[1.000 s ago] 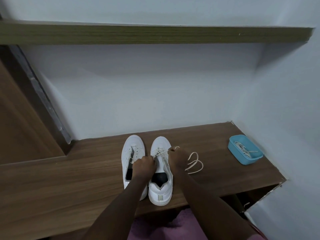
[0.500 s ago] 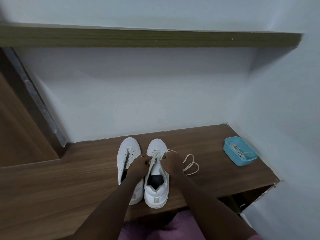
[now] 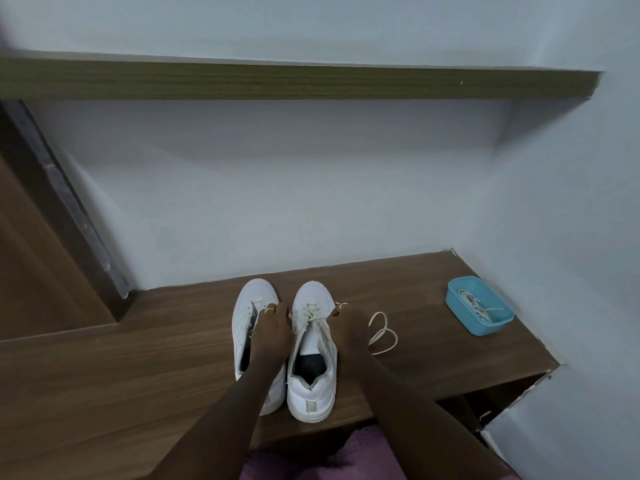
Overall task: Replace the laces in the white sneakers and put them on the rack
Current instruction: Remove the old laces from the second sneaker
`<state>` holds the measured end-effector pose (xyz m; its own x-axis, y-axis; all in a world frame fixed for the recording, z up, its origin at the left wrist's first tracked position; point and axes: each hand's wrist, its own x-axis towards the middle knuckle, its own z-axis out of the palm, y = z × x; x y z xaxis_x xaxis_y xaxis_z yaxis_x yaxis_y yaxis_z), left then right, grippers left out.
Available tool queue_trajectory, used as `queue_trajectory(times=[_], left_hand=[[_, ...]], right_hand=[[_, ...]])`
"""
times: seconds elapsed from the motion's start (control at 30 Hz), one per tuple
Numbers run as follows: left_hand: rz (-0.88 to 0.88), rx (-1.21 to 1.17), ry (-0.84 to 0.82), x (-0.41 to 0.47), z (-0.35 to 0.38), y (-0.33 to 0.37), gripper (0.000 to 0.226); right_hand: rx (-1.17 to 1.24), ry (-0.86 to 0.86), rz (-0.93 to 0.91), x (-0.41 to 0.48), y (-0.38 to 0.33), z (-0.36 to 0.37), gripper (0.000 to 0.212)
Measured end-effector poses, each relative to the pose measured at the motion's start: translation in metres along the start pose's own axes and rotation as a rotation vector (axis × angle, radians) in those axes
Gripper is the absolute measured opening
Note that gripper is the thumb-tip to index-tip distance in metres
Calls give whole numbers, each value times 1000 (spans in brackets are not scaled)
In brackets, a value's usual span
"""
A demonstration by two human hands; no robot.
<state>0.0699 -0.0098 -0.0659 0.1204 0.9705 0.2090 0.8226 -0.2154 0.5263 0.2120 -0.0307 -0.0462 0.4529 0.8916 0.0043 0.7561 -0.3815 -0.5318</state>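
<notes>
Two white sneakers stand side by side on the wooden bench [image 3: 138, 375], toes to the wall: the left sneaker [image 3: 258, 294] and the right sneaker [image 3: 313, 393], nearly touching. One lace [image 3: 382, 332] is in play. It crosses the front eyelets of the right sneaker, and its loose end lies in two loops on the wood just beside the right hand. One blue tray [image 3: 485, 330] sits well apart at the bench's right end, with a tangle of spare laces [image 3: 476, 304] in it, too knotted to count. One long shelf [image 3: 298, 81] runs along the wall above.

Both hands are at the right sneaker, one on each side of its eyelets. The left hand [image 3: 273, 327] is curled tight at the left eyelet row and pinches the lace there; it lies over part of the left sneaker and wears one ring [image 3: 270, 310]. The right hand [image 3: 349, 323] is curled too, pinching the lace at the right eyelet row, with a short bit of lace showing above its knuckles.
</notes>
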Motion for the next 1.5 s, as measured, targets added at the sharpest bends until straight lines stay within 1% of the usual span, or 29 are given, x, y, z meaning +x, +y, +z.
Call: queue_trajectory(times=[0.1, 0.13, 0.2, 0.27, 0.33, 0.37, 0.43, 0.5, 0.6, 0.67, 0.73, 0.8, 0.87, 0.9, 0.97, 1.0, 1.03, 1.07, 1.13, 1.2, 1.23, 1.3, 1.4, 1.5], left_hand=[[137, -22, 70, 0, -3, 0, 49], [163, -6, 52, -1, -3, 0, 54], [173, 96, -50, -4, -3, 2, 59], [168, 182, -103, -5, -1, 4, 50], [126, 184, -123, -6, -1, 8, 41], [94, 187, -122, -7, -3, 9, 40], [39, 213, -110, -6, -4, 8, 39], [19, 244, -122, -6, -5, 7, 41], [-25, 220, -119, -5, -4, 6, 44], [-43, 211, -112, -5, -3, 7, 45], [-49, 212, -110, -5, -4, 8, 46], [-54, 205, -112, -5, -5, 9, 45], [-39, 201, -111, -5, -4, 11, 42], [-15, 198, -103, -5, -3, 12, 38], [67, 162, -82, -4, -3, 13, 31], [121, 154, -88, -2, -2, 13, 31], [173, 162, -109, 1, 0, 14, 32], [207, 181, -139, 4, 1, 16, 31], [213, 212, -181, 9, 5, 22, 27], [179, 244, -219, 12, 7, 29, 26], [164, 276, -230, 14, 7, 32, 26], [144, 333, -237, 17, 6, 36, 24], [164, 407, -239, 20, 7, 37, 22], [159, 423, -237, 20, 10, 38, 21]], right_hand=[[66, 36, 72, 0, -1, 2, 24], [74, 47, 74, 0, -1, 2, 22], [78, 45, 71, 1, -3, 3, 21], [86, 43, 73, 3, -3, 3, 20], [92, 49, 79, 5, -1, 1, 23], [96, 70, 89, 7, 0, 0, 20], [131, 132, 149, 10, 3, -5, 20], [188, 176, 225, 15, 9, -12, 22], [312, 231, 343, 21, 23, -27, 25], [393, 198, 418, 25, 34, -35, 27], [439, 101, 432, 28, 44, -35, 30], [382, 8, 396, 25, 47, -33, 31], [285, -25, 345, 19, 45, -27, 31], [198, -31, 314, 15, 43, -23, 31], [-38, 11, 222, 9, 33, -16, 26], [-109, 34, 154, 8, 28, -14, 23], [-123, 38, 70, 8, 22, -11, 22], [-103, 2, -7, 8, 17, -7, 22], [-47, -87, -104, 5, 5, -1, 28], [-25, -130, -108, 2, -2, 3, 36], [-5, -139, -95, 1, -3, 3, 37], [10, -155, -91, 3, -4, 3, 33], [1, -178, -152, 3, -1, -3, 32], [26, -220, -183, 3, 3, -5, 33]])
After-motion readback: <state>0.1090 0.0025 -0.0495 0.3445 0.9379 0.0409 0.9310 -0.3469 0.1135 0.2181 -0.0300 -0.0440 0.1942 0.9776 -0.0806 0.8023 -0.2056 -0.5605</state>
